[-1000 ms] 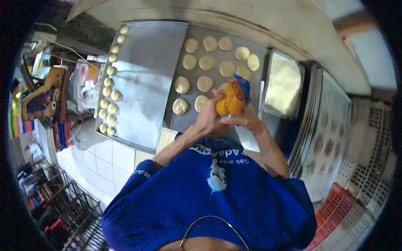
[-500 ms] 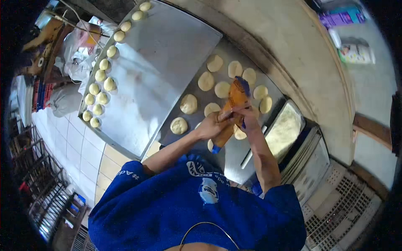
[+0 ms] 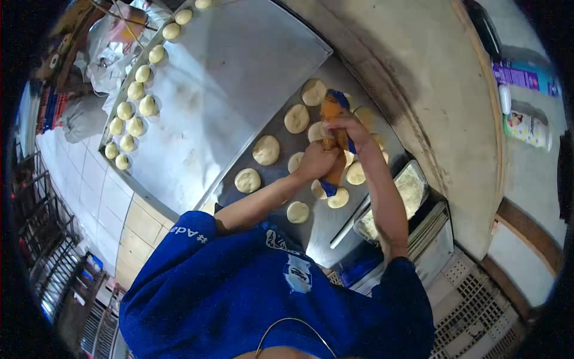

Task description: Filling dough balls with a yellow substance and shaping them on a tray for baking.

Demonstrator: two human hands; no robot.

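Both hands grip a soft orange and blue packet (image 3: 332, 109) above a metal surface dotted with flattened dough rounds (image 3: 266, 149). My left hand (image 3: 318, 160) is closed round its middle. My right hand (image 3: 351, 130) wraps the packet a little higher and to the right. The packet looks squeezed or twisted between the hands, and its blue lower end hangs over the near dough rounds (image 3: 338, 197). My hands and the packet hide several of the rounds. Whether anything comes out of the packet cannot be seen.
A large metal tray (image 3: 209, 90) at the left carries several dough balls (image 3: 147, 106) along its left edge. Right of my right forearm stands a container (image 3: 409, 190) of pale crumbly stuff, with a long pale-handled tool (image 3: 350, 224) beside it. A wall ledge (image 3: 430, 102) borders the far right.
My hands have twisted the packet, and the right hand now sits higher on it. More dough rounds show near its lower end. The whole view has shifted slightly.
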